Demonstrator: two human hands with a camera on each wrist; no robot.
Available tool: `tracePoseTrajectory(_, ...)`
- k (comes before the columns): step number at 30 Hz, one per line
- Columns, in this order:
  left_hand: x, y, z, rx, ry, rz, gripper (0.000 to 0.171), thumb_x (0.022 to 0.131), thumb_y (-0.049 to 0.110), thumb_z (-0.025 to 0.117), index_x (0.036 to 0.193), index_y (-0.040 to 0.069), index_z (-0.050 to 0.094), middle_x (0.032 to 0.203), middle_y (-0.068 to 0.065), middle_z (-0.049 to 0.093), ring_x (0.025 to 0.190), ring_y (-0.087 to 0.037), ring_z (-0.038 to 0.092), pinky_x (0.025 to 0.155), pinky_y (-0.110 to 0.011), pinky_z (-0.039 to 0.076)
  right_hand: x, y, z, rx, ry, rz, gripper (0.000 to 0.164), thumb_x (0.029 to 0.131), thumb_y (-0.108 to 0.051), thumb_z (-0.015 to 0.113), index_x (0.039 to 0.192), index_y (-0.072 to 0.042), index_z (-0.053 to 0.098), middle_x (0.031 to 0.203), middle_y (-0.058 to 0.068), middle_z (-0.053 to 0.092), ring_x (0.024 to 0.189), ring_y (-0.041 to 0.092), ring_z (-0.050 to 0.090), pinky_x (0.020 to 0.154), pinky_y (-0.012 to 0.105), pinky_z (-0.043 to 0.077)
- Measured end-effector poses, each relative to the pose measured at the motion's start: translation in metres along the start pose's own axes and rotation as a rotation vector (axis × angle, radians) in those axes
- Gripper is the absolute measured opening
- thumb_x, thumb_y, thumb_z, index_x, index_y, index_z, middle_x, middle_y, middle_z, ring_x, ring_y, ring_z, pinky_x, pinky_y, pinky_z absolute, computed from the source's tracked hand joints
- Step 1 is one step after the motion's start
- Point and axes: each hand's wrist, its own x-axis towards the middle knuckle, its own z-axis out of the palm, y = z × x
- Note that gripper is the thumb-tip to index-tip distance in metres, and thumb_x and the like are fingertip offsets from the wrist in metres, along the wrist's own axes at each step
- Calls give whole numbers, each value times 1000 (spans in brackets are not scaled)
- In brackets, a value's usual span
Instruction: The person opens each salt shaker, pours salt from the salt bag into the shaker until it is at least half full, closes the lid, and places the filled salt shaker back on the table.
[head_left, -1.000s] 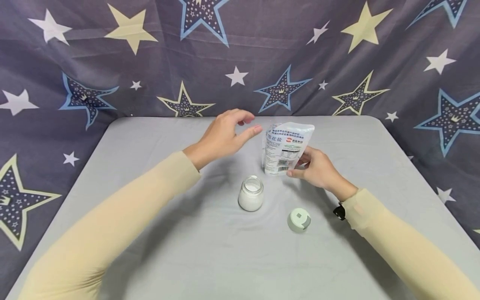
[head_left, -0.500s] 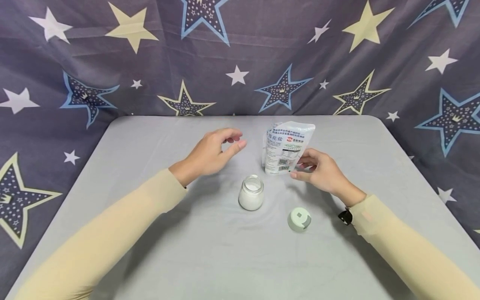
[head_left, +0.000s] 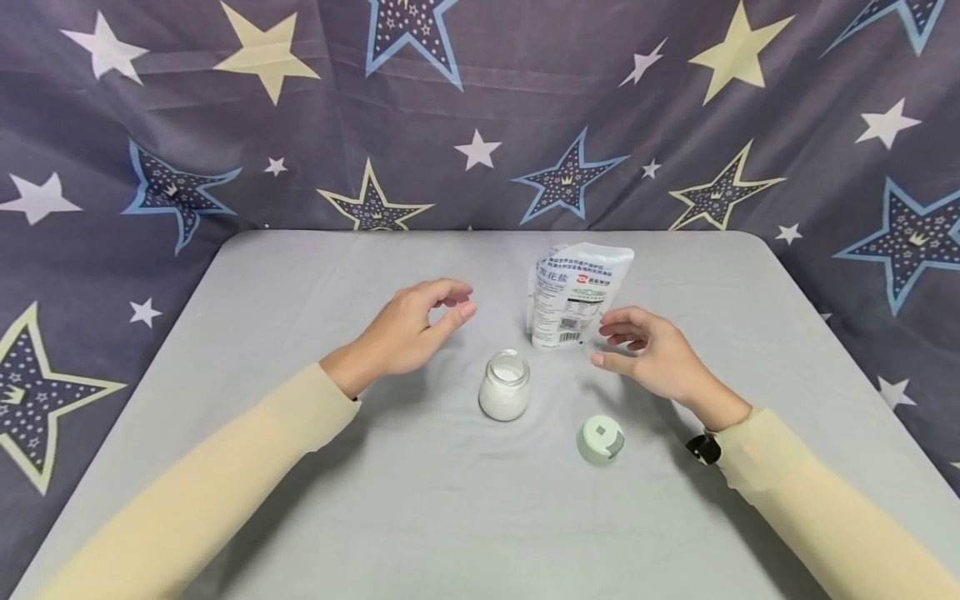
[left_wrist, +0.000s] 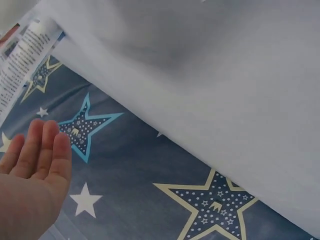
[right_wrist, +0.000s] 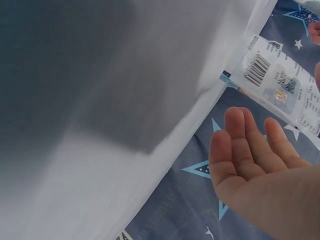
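Observation:
A white salt bag (head_left: 572,296) with printed text and a barcode stands upright at the back of the table. Just to its right is my right hand (head_left: 660,354), fingers loosely bent, a small gap from the bag. My left hand (head_left: 405,329) hovers left of the bag, fingers relaxed, holding nothing. Between the hands and nearer to me stands an uncapped glass jar (head_left: 502,398) with white contents. The right wrist view shows the bag (right_wrist: 280,82) beyond my right fingers; part of the bag (left_wrist: 22,65) also shows in the left wrist view.
A pale green cap (head_left: 600,442) lies on the grey tablecloth (head_left: 480,517), to the right of the jar and nearer to me. Behind the table's far edge hangs a dark curtain (head_left: 420,125) with stars.
My left hand has moved away from the bag, leftward and toward me. The right hand has come off the bag's lower right side and shifted slightly right. Bag, jar and cap stay put.

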Motion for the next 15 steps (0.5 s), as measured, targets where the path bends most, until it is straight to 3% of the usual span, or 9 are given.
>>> tracePoseTrajectory(15,-16,-4,7,-10,-91,20,39,107,35,55,132,6,64,127,-7,69,118,-22,62,102,-42,48,-20,-4,0,-8,-16,-69,49,88,-21,84,128,0,65,121,16,70,110,32,66,96,50,50)
